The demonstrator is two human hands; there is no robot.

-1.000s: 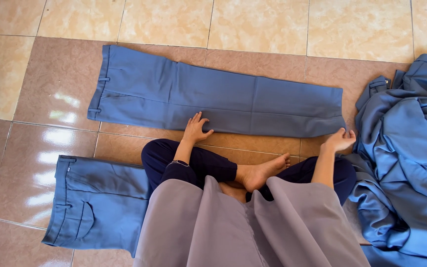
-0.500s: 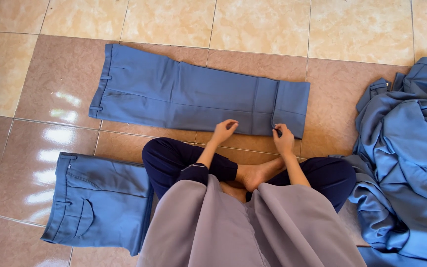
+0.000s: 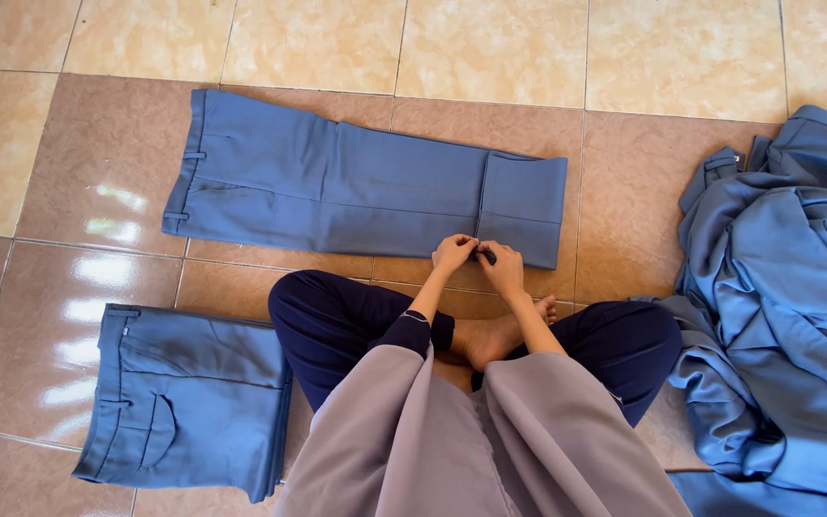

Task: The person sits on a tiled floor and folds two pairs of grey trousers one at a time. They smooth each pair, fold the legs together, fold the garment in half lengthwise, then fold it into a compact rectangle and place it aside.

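Observation:
Blue trousers (image 3: 337, 187) lie flat on the tiled floor in front of me, waistband to the left, the leg ends folded back over themselves at the right. My left hand (image 3: 454, 253) and my right hand (image 3: 502, 264) meet at the near edge of the trousers by the folded hem, both pinching the cloth there. I sit cross-legged in dark leggings under a grey garment, one bare foot (image 3: 500, 335) showing.
A folded pair of blue trousers (image 3: 189, 397) lies at my left knee. A heap of unfolded blue garments (image 3: 777, 306) is piled at the right. Beige and brown floor tiles (image 3: 528, 48) stretch beyond.
The leg ends were folded leftward over the trousers, making them shorter. Both hands then moved together along the near edge and now meet at the fold.

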